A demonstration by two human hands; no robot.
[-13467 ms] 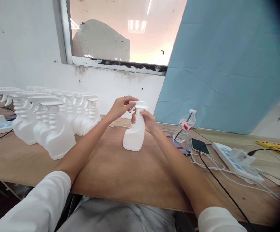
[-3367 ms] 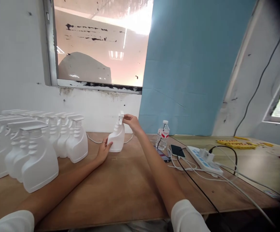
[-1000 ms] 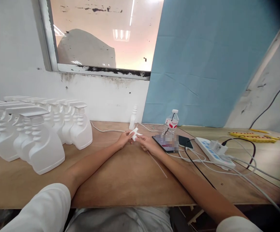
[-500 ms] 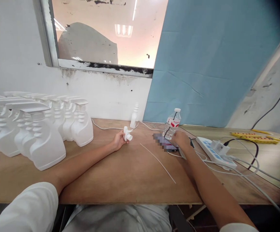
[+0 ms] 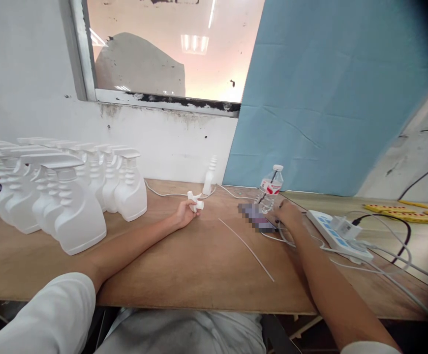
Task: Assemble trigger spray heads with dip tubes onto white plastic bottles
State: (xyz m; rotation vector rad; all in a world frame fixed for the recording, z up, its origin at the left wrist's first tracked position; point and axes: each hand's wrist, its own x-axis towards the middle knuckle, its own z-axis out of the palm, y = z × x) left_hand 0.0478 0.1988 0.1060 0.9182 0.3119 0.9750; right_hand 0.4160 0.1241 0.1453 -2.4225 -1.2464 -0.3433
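My left hand [image 5: 187, 214] is closed around a white trigger spray head [image 5: 195, 201], held just above the table. A thin white dip tube [image 5: 246, 248] lies loose on the wood between my hands. My right hand [image 5: 287, 216] is at the right end of a phone [image 5: 257, 216], beside a clear water bottle [image 5: 269, 189] with a red and white label. Its fingers are curled together, and what they hold, if anything, is hidden. A small white spray bottle [image 5: 209, 176] without a head stands by the wall.
Several white spray bottles [image 5: 79, 216] with trigger heads stand in rows on the left. To the right lie a power strip [image 5: 339, 236] with a white charger [image 5: 346, 227] and tangled cables. Yellow strips [image 5: 398, 214] lie farther right. A wall bounds the table's back.
The view has shifted slightly, moving the scene a little to the right. My left hand still holds the spray head, its trigger turned somewhat. My right hand stays by the phone.
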